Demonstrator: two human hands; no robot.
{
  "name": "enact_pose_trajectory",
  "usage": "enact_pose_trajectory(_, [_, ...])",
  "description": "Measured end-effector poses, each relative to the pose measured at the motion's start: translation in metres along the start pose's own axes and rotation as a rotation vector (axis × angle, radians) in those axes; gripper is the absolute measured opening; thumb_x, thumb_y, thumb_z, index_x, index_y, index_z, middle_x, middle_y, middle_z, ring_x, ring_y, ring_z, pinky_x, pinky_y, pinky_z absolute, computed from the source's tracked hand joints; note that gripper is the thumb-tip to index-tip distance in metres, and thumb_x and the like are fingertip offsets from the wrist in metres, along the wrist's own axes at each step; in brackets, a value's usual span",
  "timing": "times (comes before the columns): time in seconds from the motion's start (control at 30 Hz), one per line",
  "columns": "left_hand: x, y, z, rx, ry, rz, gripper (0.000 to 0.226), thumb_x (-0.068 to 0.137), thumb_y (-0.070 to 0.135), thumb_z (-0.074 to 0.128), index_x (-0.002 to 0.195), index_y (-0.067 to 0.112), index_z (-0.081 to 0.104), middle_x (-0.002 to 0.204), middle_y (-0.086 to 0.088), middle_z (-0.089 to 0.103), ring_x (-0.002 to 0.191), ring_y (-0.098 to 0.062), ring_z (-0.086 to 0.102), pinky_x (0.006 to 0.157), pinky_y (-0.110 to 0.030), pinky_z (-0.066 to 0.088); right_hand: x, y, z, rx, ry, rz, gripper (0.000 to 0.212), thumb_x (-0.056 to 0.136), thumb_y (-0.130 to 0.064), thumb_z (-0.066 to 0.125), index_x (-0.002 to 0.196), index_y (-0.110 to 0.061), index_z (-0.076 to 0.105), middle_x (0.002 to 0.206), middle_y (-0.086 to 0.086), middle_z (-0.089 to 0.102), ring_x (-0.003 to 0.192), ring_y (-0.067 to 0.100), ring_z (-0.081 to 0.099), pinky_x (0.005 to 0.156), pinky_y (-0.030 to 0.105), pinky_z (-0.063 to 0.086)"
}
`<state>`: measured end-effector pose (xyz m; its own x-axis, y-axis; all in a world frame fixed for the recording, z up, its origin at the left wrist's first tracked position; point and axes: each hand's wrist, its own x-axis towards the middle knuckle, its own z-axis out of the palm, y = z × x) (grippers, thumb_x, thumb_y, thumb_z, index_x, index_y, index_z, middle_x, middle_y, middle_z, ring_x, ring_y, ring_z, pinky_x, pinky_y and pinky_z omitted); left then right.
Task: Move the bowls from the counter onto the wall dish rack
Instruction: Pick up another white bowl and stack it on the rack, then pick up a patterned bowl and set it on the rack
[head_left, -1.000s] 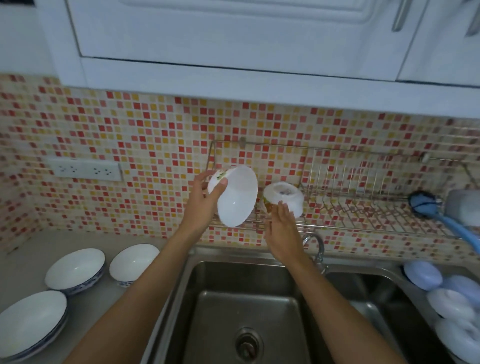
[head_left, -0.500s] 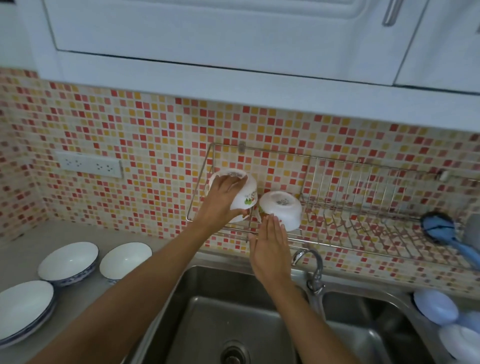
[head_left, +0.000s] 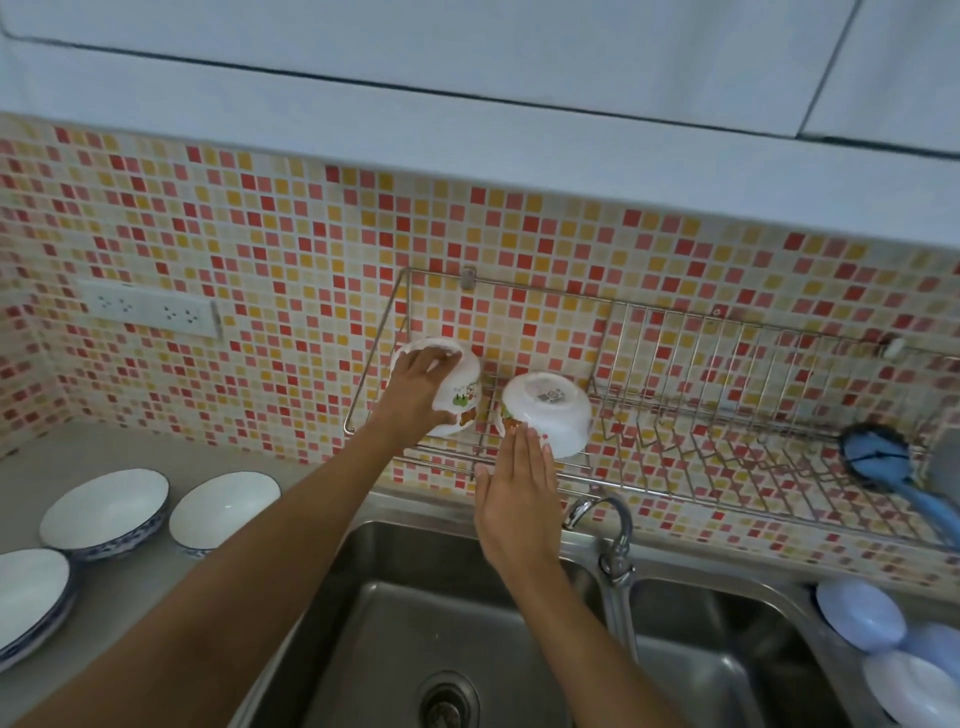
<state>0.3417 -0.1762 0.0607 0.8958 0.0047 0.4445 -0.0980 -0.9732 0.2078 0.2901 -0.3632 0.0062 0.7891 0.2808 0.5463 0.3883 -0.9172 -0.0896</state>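
Note:
A wire wall dish rack (head_left: 727, 358) hangs on the mosaic tiles above the sink. My left hand (head_left: 418, 395) grips a white bowl with a printed pattern (head_left: 462, 387), turned upside down at the rack's left end. Right beside it a second white bowl (head_left: 550, 410) rests upside down on the rack. My right hand (head_left: 514, 488) is flat with fingers together, its fingertips touching that bowl's lower rim. On the counter at the left stand two white bowls with blue rims (head_left: 104, 512) (head_left: 223, 509) and a stack of plates (head_left: 26, 597).
A steel double sink (head_left: 395, 623) with a tap (head_left: 613, 530) lies below the rack. A blue brush (head_left: 883, 462) lies on the rack's right end. Pale blue and white dishes (head_left: 857, 613) sit at the right. White cabinets hang above, and a socket strip (head_left: 150, 312) is on the wall.
My left hand has turned the patterned bowl upside down and lowered it onto the rack's left end. My right hand has stayed at the second bowl's rim.

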Motion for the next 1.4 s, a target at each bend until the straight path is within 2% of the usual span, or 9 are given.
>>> enact_pose_trajectory(0.37, [-0.009, -0.009, 0.006, -0.131, 0.067, -0.022, 0.079, 0.071, 0.037, 0.078, 0.138, 0.011, 0.046, 0.146, -0.012, 0.042, 0.134, -0.037, 0.033, 0.112, -0.051, 0.029, -0.001, 0.001, 0.004, 0.0, 0.012, -0.01, 0.059, 0.097, -0.039, 0.029, 0.139, -0.001, 0.045, 0.145, 0.017, 0.046, 0.138, 0.029, 0.039, 0.116, 0.043, 0.014])
enact_pose_trajectory(0.6, [-0.055, -0.001, 0.012, 0.003, 0.181, -0.014, 0.057, 0.098, 0.044, 0.02, 0.141, 0.014, 0.041, 0.147, -0.008, 0.045, 0.138, -0.026, 0.037, 0.117, -0.045, 0.025, -0.001, 0.002, 0.004, 0.013, 0.011, -0.021, 0.059, 0.099, -0.038, 0.025, 0.142, -0.001, 0.04, 0.149, 0.017, 0.04, 0.141, 0.029, 0.033, 0.117, 0.043, 0.007])
enact_pose_trajectory(0.73, [-0.086, -0.005, 0.022, 0.104, 0.133, -0.03, 0.056, 0.1, 0.042, 0.011, 0.148, 0.018, 0.026, 0.155, -0.004, 0.029, 0.146, -0.024, 0.02, 0.121, -0.044, 0.003, -0.006, 0.002, 0.006, 0.024, 0.021, -0.028, 0.053, 0.101, -0.036, 0.033, 0.145, -0.007, 0.036, 0.153, 0.014, 0.035, 0.145, 0.029, 0.025, 0.119, 0.045, 0.011])
enact_pose_trajectory(0.83, [-0.111, -0.011, 0.028, 0.137, 0.096, -0.03, 0.057, 0.1, 0.047, 0.007, 0.151, 0.022, 0.009, 0.159, -0.004, 0.014, 0.148, -0.025, 0.008, 0.121, -0.049, 0.003, -0.015, -0.005, 0.005, 0.05, 0.013, 0.018, 0.059, 0.098, -0.04, 0.04, 0.148, -0.011, 0.03, 0.157, 0.014, 0.026, 0.148, 0.031, 0.013, 0.12, 0.049, 0.01])
enact_pose_trajectory(1.0, [-0.153, -0.019, 0.027, 0.059, 0.059, -0.038, 0.06, 0.1, 0.048, 0.018, 0.151, 0.025, -0.003, 0.161, -0.002, -0.006, 0.148, -0.021, -0.01, 0.117, -0.039, -0.009, -0.048, -0.033, 0.016, 0.256, -0.041, 0.074, 0.08, 0.093, -0.042, 0.051, 0.154, -0.02, 0.003, 0.161, 0.013, -0.013, 0.147, 0.032, -0.015, 0.103, 0.051, 0.045])
enact_pose_trajectory(1.1, [-0.19, -0.037, 0.027, -0.015, 0.024, -0.185, 0.062, 0.098, 0.051, 0.019, 0.151, 0.026, -0.004, 0.159, 0.003, -0.012, 0.146, -0.018, -0.019, 0.114, -0.036, -0.016, -0.076, -0.063, 0.038, 0.318, -0.156, 0.0, 0.076, 0.093, -0.043, 0.05, 0.154, -0.026, 0.006, 0.159, 0.011, -0.021, 0.146, 0.031, -0.013, 0.11, 0.05, 0.037])
enact_pose_trajectory(1.17, [-0.214, -0.056, 0.026, -0.032, -0.02, -0.327, 0.066, 0.094, 0.056, 0.011, 0.151, 0.025, -0.001, 0.159, 0.001, -0.01, 0.147, -0.021, -0.014, 0.114, -0.039, -0.014, -0.09, -0.086, 0.056, 0.352, -0.286, -0.041, 0.075, 0.095, -0.046, 0.047, 0.153, -0.027, 0.004, 0.157, 0.01, -0.025, 0.144, 0.029, -0.019, 0.116, 0.051, 0.025])
enact_pose_trajectory(1.3, [-0.247, -0.105, 0.024, -0.128, -0.077, -0.576, 0.087, 0.081, 0.072, -0.005, 0.151, 0.023, 0.011, 0.16, -0.005, -0.006, 0.148, -0.028, -0.004, 0.116, -0.047, -0.007, -0.1, -0.137, 0.084, 0.448, -0.458, -0.02, 0.072, 0.095, -0.045, 0.049, 0.153, -0.03, 0.009, 0.16, 0.01, -0.017, 0.146, 0.031, -0.011, 0.117, 0.049, 0.023])
enact_pose_trajectory(1.4, [-0.261, -0.144, 0.017, -0.186, -0.046, -0.743, 0.061, 0.096, 0.05, 0.031, 0.146, 0.015, 0.029, 0.158, -0.015, 0.016, 0.145, -0.034, 0.019, 0.116, -0.05, 0.022, -0.099, -0.174, 0.1, 0.546, -0.565, 0.024, 0.072, 0.095, -0.044, 0.05, 0.153, -0.03, 0.011, 0.161, 0.01, -0.008, 0.148, 0.033, -0.002, 0.116, 0.048, 0.022])
